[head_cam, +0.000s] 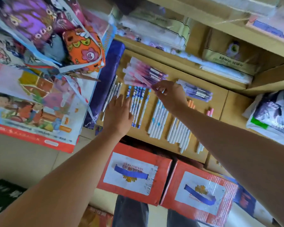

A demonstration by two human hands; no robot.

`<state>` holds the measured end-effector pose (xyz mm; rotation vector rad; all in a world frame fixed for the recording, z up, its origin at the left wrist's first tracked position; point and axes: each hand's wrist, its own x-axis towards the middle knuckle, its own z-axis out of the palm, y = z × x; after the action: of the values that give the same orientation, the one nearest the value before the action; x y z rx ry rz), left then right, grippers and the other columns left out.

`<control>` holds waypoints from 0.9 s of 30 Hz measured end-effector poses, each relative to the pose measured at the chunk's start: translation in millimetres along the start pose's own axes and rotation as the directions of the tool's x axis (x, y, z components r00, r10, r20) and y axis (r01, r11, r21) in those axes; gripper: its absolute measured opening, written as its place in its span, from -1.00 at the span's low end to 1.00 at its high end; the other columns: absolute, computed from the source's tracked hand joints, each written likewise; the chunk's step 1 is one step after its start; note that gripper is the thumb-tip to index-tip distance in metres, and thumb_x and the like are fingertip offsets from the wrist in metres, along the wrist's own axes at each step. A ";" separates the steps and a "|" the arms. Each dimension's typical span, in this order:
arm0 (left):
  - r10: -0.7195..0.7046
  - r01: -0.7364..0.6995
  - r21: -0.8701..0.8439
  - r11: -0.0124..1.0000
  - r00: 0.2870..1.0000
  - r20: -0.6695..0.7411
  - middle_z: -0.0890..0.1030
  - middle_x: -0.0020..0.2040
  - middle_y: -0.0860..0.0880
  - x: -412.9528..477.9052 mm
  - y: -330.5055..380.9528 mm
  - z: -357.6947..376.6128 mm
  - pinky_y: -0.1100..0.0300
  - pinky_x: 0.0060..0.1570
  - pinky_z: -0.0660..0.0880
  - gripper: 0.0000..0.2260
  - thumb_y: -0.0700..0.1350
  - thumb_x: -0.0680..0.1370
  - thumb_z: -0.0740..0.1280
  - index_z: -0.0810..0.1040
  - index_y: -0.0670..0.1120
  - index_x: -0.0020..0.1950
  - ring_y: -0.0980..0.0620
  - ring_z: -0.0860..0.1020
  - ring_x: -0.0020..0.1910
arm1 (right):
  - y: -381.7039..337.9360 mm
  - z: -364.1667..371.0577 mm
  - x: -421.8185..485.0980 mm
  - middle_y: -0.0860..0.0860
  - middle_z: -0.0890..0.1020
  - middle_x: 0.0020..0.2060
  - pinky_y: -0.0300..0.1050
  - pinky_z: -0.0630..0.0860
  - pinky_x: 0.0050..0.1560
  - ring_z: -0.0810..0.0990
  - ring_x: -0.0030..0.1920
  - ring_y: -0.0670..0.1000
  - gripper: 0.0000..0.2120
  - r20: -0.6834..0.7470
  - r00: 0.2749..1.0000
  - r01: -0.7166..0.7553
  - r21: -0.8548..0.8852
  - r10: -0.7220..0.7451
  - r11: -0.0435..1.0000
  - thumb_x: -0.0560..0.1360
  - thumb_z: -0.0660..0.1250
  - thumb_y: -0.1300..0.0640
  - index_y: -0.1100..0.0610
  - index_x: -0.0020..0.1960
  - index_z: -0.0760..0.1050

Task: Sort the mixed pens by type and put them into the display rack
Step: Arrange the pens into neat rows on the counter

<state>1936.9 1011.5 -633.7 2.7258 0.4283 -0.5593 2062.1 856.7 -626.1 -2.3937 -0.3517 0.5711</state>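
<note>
right hand (168,95) pinches pink pens (138,72) | left hand (118,113) flat beside patterned pens (138,102)

Blocking the left approach with a blue-wrapped bundle (108,71), walling the far side with a stocked shelf edge (203,74), crowding the board (220,102) with pen rows (159,118) and pink packs (143,72), leaving bare wood open only toward its right end.
</note>
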 end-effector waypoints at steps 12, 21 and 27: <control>0.126 -0.130 -0.072 0.989 0.990 -0.059 0.51 0.23 -0.15 16.0 -30.3 5.1 -0.06 0.19 0.41 -0.60 -0.20 0.43 0.31 0.50 -0.18 0.28 -0.19 0.42 0.25 | -17.2 35.7 53.1 0.04 0.62 0.00 0.05 0.60 -0.12 0.59 -0.01 0.13 -0.85 -0.062 0.998 0.013 -0.314 -0.034 0.949 0.45 0.36 0.19 0.07 0.00 0.61; 0.036 -0.043 -0.101 0.994 0.997 -0.065 0.47 0.23 -0.17 1.6 -40.9 -3.1 -0.03 0.12 0.44 -0.69 -0.24 0.45 0.33 0.53 -0.16 0.19 -0.19 0.41 0.24 | -15.0 35.7 46.8 0.04 0.58 0.05 -0.06 0.57 -0.18 0.59 -0.04 0.10 -0.82 -0.078 0.996 0.011 -0.328 -0.039 0.945 0.42 0.35 0.25 0.07 -0.01 0.56; -0.072 0.055 -0.146 0.988 0.991 -0.114 0.44 0.23 -0.19 -15.2 -41.8 6.8 -0.02 0.14 0.45 -0.67 -0.25 0.46 0.30 0.50 -0.17 0.23 -0.18 0.41 0.19 | -19.5 41.9 40.8 0.03 0.59 0.02 -0.07 0.53 -0.20 0.55 -0.11 0.02 -0.85 -0.056 0.989 0.119 -0.247 -0.137 0.962 0.45 0.36 0.18 0.08 0.02 0.57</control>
<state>1906.7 1043.3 -643.6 2.6242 0.5642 -0.3678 2075.3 909.2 -655.5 -2.5945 -0.5693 0.3990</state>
